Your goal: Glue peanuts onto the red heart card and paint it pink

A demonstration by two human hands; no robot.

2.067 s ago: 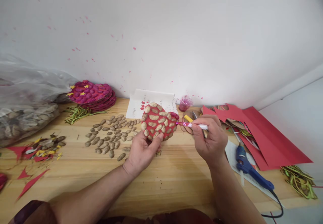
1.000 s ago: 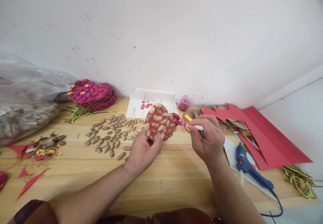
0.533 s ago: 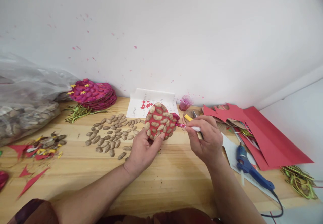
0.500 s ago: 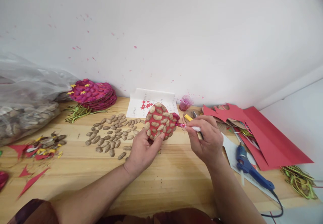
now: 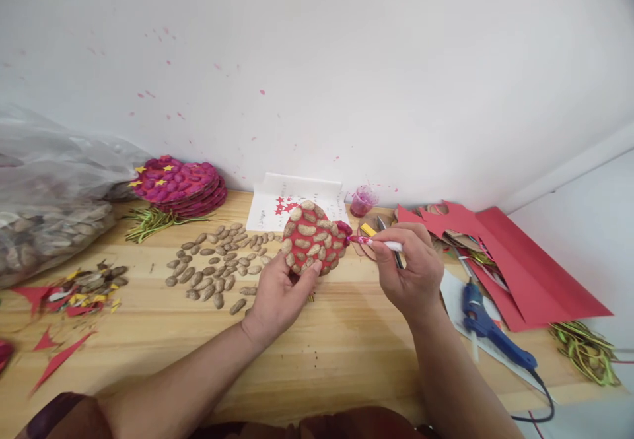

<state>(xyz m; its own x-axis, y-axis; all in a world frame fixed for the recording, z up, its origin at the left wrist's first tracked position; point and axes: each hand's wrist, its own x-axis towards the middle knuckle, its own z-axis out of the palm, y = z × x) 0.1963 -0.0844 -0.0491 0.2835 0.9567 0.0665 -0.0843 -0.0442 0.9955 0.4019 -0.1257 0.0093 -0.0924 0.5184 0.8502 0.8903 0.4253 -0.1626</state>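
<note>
Between the thumb and fingers of my left hand [image 5: 282, 297] is a red disc covered with peanuts [image 5: 314, 242], held tilted above the table. A few peanuts on its right edge are painted magenta; the others are bare. My right hand [image 5: 411, 264] is closed around a white-handled paintbrush [image 5: 379, 243]. The brush's pink-stained tip touches the disc's right edge, at the magenta peanuts. Behind the disc, small red stars [image 5: 284, 206] lie on a white paper [image 5: 261, 209]. A small plastic cup of magenta paint [image 5: 363, 201] stands by the wall.
Loose peanuts [image 5: 218, 264] spread left of the disc. Stacked magenta discs [image 5: 178, 185], a plastic bag of peanuts [image 5: 54, 228] and paper scraps [image 5: 47, 340] sit at left. At right lie a blue glue gun [image 5: 498, 337] with a cord, red paper sheets [image 5: 535, 267] and green stems [image 5: 584, 353].
My right hand has shifted slightly right and turned, with the brush now lying flatter against the disc's edge. My left hand and the disc stay almost in place.
</note>
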